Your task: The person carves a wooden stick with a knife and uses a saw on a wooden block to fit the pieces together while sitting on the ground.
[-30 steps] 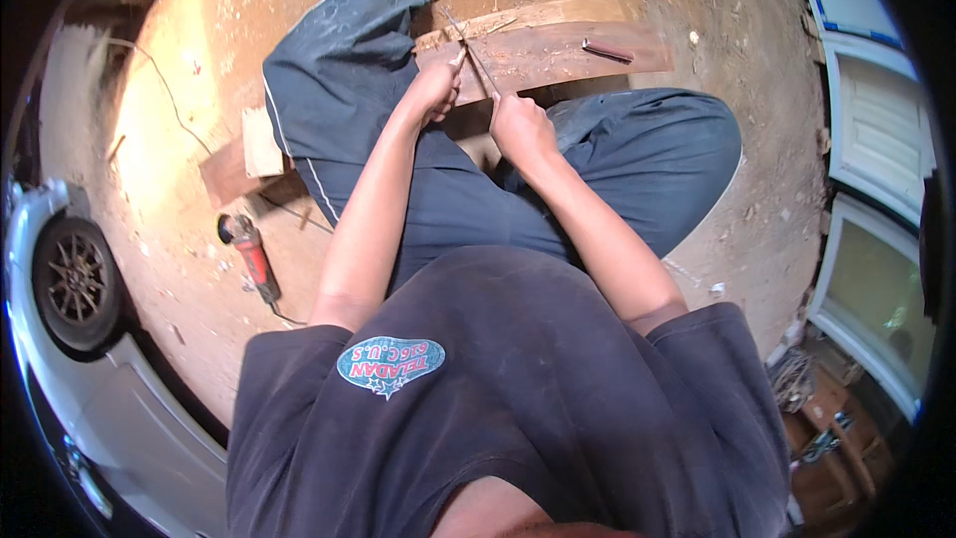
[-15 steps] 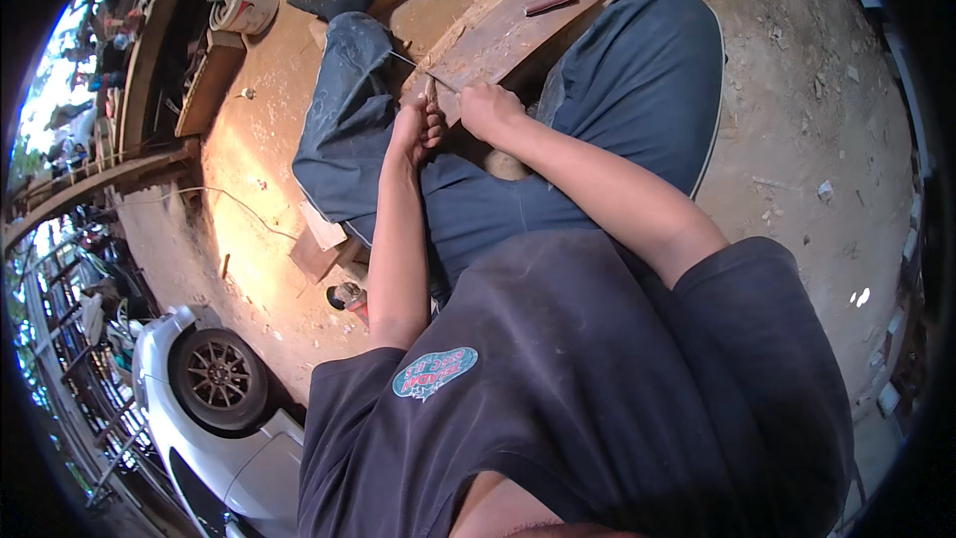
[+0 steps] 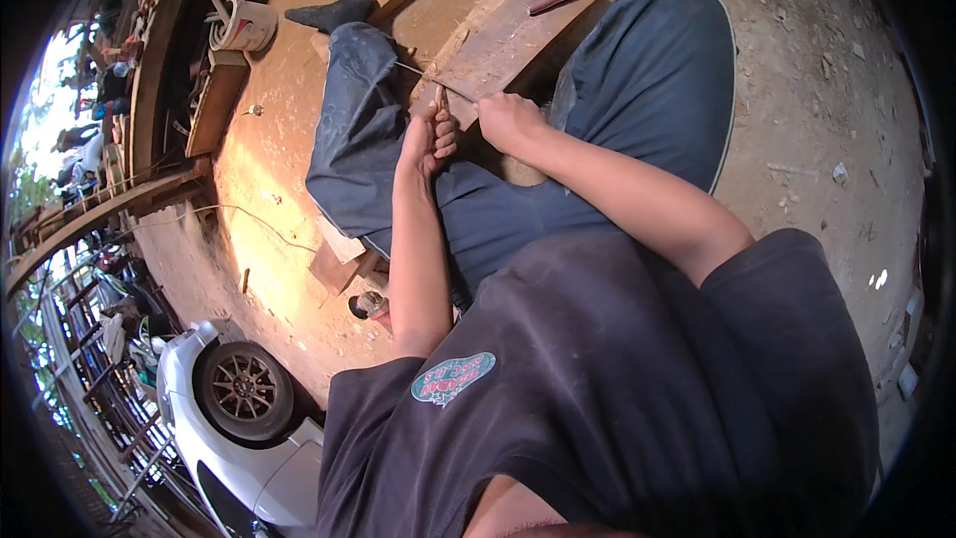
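Both hands, left hand (image 3: 426, 144) and right hand (image 3: 506, 120), are clamped on a thin metal blade (image 3: 435, 82) drawn across the flat brown wooden plank (image 3: 518, 25) over the lap. Beyond lies the dusty sawdust-strewn earthen floor (image 3: 269, 169), a white bucket (image 3: 242, 25), and a white car (image 3: 234, 418) at lower left.

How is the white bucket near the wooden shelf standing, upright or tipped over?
Tipped. The white bucket lies on its side beside the wooden shelf, its open mouth facing sideways. What it holds cannot be told.
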Action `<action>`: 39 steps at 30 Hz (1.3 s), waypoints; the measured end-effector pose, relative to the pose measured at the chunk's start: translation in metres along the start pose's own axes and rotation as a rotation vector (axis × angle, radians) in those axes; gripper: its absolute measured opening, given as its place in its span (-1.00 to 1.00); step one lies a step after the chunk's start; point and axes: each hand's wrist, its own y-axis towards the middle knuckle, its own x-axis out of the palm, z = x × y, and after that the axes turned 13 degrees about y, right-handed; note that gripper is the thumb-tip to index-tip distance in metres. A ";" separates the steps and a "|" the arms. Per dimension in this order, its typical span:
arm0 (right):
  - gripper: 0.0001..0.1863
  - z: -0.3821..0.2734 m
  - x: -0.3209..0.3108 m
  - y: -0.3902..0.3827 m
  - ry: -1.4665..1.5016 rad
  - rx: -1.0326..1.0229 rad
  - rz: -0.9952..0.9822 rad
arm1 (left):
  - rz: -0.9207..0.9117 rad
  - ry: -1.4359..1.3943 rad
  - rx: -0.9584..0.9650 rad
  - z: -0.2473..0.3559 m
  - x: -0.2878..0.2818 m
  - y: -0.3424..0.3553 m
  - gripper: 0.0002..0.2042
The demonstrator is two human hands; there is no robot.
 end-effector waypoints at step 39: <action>-0.75 0.003 0.004 0.034 -0.258 -0.216 0.103 | -0.249 0.107 -0.239 -0.010 0.009 0.002 -0.66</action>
